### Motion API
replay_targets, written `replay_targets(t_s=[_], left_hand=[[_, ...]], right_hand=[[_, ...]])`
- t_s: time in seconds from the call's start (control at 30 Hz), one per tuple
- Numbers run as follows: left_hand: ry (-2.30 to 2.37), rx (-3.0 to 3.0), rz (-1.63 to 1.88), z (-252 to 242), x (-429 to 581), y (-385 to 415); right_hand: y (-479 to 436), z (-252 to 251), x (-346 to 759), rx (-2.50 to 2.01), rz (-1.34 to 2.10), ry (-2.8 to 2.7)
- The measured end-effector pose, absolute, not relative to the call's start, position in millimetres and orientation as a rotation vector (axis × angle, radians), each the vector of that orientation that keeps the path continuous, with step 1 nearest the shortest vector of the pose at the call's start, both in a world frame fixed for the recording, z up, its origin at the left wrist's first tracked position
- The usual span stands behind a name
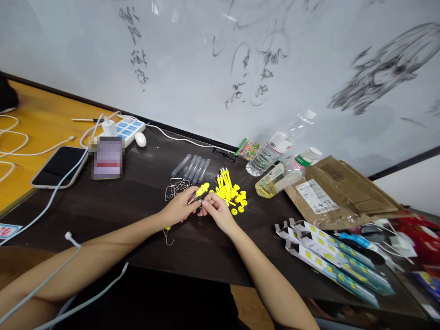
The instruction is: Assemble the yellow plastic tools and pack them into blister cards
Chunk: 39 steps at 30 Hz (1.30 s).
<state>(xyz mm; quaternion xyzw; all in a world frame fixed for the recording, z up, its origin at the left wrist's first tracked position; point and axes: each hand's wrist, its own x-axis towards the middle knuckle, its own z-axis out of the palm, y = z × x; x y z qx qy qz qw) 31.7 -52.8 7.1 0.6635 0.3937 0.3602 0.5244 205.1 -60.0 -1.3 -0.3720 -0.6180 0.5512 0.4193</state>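
Note:
My left hand (179, 209) is closed in a pinch on a small yellow plastic piece (201, 189) with a metal wire part. My right hand (216, 209) is closed too, its fingertips meeting the left hand's at that piece. Just beyond lies a pile of yellow plastic parts (229, 191). Bent metal wire hooks (175, 187) lie left of it, and one more hook (168, 237) sits under my left wrist. Several clear grey tubes (194, 167) lie farther back.
Two plastic bottles (280, 146) lie on their sides at the right, beside a cardboard package (338, 192) and printed card packs (330, 261). A power strip (125, 129), a phone (58, 167) and white cables (44, 206) are at the left. A whiteboard wall (220, 55) stands behind.

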Motion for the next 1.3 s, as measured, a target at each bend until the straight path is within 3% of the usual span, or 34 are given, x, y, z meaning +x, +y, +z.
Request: replay_targets(t_s=[0.57,0.87,1.3], left_hand=[[0.811,0.896,0.807,13.0,39.3,-44.3],[0.783,0.923,0.788,10.6,39.3,-47.1],[0.776,1.063,0.74,12.0,37.8,-51.2]], right_hand=[[-50.3,-4.2,219.8,-1.208,0.932,-1.689],[-60.0,4.0,215.8,-1.296,0.406,-2.028],[-61.0,6.5,216.0,-1.299,0.359,-2.09]])
